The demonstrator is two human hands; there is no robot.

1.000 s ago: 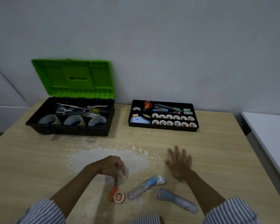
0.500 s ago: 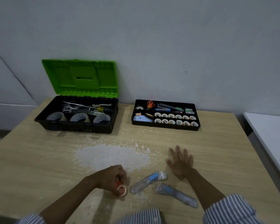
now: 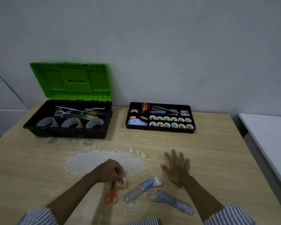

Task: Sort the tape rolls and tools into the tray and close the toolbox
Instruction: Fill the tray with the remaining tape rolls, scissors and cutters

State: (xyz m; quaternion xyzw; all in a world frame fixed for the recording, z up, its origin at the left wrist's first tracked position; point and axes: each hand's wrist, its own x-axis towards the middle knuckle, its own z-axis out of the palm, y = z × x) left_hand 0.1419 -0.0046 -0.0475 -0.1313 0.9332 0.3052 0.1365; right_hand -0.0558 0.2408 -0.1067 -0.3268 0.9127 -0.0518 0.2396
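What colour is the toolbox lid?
The lid is bright green; the head view shows it best.

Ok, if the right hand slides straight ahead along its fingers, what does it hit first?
The right hand would likely meet the tray first, at its front wall; only table lies between.

view: head-worn, single | faces: forward-down over table [image 3: 217, 143] toward wall [image 3: 169, 38]

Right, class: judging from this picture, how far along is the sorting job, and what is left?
Done: the tray already holds two rows of tape rolls. In hand: the left hand grips a small tape roll; the right hand lies flat. Left: orange scissors, two wrapped cutters, and the toolbox lid is up.
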